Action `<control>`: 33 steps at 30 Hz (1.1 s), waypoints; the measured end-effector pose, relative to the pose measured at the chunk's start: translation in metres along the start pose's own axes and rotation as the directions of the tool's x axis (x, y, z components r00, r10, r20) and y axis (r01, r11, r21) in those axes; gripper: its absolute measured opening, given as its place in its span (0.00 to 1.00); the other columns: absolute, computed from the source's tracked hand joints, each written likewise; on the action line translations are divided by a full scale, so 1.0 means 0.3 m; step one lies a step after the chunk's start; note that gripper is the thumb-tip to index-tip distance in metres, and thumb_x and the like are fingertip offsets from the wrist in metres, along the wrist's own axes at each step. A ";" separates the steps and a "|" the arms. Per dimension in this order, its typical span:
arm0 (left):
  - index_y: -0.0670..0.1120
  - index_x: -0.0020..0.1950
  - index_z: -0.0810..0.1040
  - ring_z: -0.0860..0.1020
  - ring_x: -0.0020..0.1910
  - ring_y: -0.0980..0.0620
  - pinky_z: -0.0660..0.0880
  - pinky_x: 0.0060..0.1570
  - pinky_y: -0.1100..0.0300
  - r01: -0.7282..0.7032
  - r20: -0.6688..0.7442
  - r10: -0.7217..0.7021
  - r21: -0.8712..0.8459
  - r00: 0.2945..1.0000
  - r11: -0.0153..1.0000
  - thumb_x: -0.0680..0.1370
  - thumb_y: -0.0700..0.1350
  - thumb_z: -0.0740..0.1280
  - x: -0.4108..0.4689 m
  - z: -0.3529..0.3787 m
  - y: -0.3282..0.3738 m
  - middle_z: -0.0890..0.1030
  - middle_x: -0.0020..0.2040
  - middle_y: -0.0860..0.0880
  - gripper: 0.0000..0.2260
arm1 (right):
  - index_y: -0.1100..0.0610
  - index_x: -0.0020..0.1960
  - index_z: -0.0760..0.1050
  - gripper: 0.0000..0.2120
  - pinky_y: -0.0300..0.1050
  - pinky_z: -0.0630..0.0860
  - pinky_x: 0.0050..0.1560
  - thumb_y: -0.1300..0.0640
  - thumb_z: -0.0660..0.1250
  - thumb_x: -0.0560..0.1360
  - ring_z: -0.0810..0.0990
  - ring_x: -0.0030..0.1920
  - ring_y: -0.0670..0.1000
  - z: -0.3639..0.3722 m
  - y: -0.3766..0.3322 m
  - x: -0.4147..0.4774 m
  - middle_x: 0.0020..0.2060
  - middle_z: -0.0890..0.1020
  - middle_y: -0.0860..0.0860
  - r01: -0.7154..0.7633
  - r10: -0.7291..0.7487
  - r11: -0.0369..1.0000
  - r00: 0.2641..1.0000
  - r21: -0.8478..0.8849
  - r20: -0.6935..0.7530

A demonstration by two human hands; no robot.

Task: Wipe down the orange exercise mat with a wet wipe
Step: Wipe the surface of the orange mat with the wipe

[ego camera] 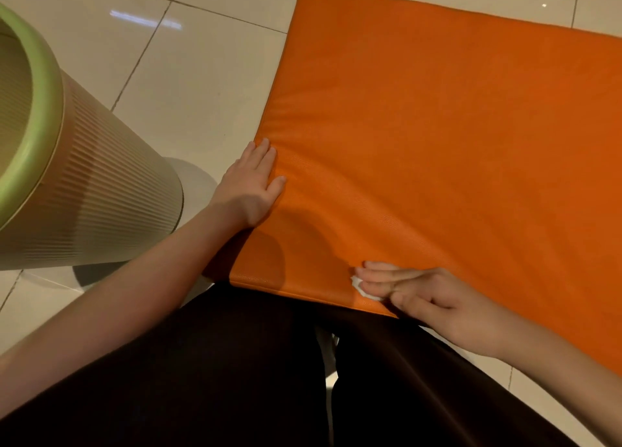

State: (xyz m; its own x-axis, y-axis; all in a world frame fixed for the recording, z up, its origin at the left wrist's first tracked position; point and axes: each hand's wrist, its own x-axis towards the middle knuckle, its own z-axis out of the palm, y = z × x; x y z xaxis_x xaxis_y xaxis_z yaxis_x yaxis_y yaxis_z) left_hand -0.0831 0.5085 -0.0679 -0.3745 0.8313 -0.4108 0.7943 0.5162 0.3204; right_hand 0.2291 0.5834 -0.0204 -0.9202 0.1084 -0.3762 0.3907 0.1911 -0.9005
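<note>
While the left hand (250,184) rests flat on the orange mat (437,126), the right hand (430,298) presses the wet wipe (358,285) down under its straight fingers (380,275)

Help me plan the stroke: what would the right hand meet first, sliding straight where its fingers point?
The right hand would cross bare mat to its left edge, then probably meet the left forearm; depth is unclear.

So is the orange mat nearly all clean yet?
Hard to say what's done: the mat shows no wet streaks. In hand: the right hand presses the wipe flat by the near edge, while the left hand rests on the left edge. Left, probably: the big far stretch.
</note>
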 end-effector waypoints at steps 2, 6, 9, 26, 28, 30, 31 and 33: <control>0.44 0.80 0.48 0.45 0.79 0.47 0.43 0.76 0.49 0.005 0.027 -0.007 0.083 1.000 0.997 0.84 0.55 0.50 0.015 -0.005 0.008 0.47 0.81 0.46 0.28 | 0.48 0.67 0.72 0.17 0.39 0.57 0.75 0.56 0.56 0.80 0.62 0.74 0.39 0.003 0.009 0.002 0.71 0.71 0.41 -0.024 0.024 1.000 0.999 -0.009 -0.047; 0.42 0.80 0.46 0.43 0.79 0.46 0.40 0.76 0.48 0.087 0.029 -0.092 0.158 0.995 0.984 0.84 0.59 0.48 0.033 0.017 0.064 0.45 0.81 0.45 0.31 | 0.52 0.68 0.73 0.18 0.33 0.55 0.74 0.53 0.55 0.81 0.57 0.75 0.36 0.054 -0.013 0.074 0.71 0.68 0.41 -0.018 0.018 1.000 0.999 -0.002 -0.044; 0.43 0.80 0.48 0.43 0.79 0.47 0.37 0.75 0.50 0.034 -0.059 -0.024 0.179 0.998 0.983 0.84 0.57 0.48 0.013 0.042 0.080 0.46 0.81 0.45 0.30 | 0.52 0.69 0.71 0.18 0.37 0.55 0.75 0.55 0.55 0.82 0.59 0.75 0.39 0.057 0.004 0.045 0.72 0.69 0.43 -0.014 0.014 1.000 0.999 -0.004 -0.045; 0.43 0.80 0.46 0.43 0.79 0.47 0.40 0.76 0.50 -0.003 0.030 -0.003 0.212 1.000 0.977 0.82 0.61 0.48 0.002 0.064 0.124 0.45 0.81 0.45 0.33 | 0.47 0.74 0.59 0.22 0.38 0.46 0.77 0.49 0.51 0.81 0.50 0.76 0.37 0.052 0.041 -0.012 0.76 0.57 0.41 -0.146 0.108 0.971 0.974 -0.187 -0.200; 0.43 0.80 0.47 0.43 0.79 0.47 0.41 0.76 0.50 -0.002 0.015 -0.001 0.213 1.000 0.977 0.82 0.61 0.48 0.004 0.067 0.119 0.46 0.81 0.45 0.33 | 0.50 0.76 0.58 0.24 0.38 0.44 0.77 0.49 0.50 0.81 0.48 0.77 0.39 0.058 0.036 0.048 0.76 0.55 0.42 -0.171 0.118 0.957 0.967 -0.235 -0.224; 0.43 0.80 0.48 0.44 0.79 0.46 0.41 0.76 0.49 0.000 -0.004 0.001 0.209 1.000 0.978 0.82 0.61 0.49 0.003 0.071 0.118 0.47 0.81 0.45 0.33 | 0.53 0.77 0.58 0.26 0.38 0.42 0.77 0.48 0.50 0.80 0.47 0.77 0.40 0.068 0.014 0.088 0.77 0.55 0.43 -0.160 0.110 0.954 0.973 -0.253 -0.201; 0.43 0.80 0.48 0.44 0.79 0.46 0.41 0.76 0.49 -0.001 -0.013 0.003 0.209 1.000 0.978 0.82 0.61 0.50 0.003 0.071 0.118 0.47 0.81 0.45 0.33 | 0.53 0.77 0.58 0.27 0.36 0.41 0.76 0.48 0.49 0.80 0.47 0.77 0.40 0.073 0.006 0.089 0.77 0.55 0.43 -0.146 0.106 0.959 0.980 -0.243 -0.170; 0.43 0.80 0.48 0.44 0.79 0.46 0.41 0.76 0.49 -0.004 -0.017 0.008 0.211 1.000 0.977 0.83 0.61 0.50 0.000 0.066 0.123 0.47 0.81 0.45 0.32 | 0.50 0.77 0.55 0.26 0.34 0.40 0.75 0.48 0.49 0.79 0.46 0.77 0.38 0.069 0.000 0.061 0.77 0.54 0.41 -0.115 0.093 0.965 0.990 -0.236 -0.103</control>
State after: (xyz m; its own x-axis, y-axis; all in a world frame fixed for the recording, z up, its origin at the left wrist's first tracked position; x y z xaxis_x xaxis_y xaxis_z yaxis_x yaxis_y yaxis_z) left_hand -0.0443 0.5233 -0.0731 -0.3762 0.8387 -0.3936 0.8790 0.4575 0.1346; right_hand 0.2116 0.5651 -0.0319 -0.8723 0.2256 -0.4339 0.4891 0.4023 -0.7740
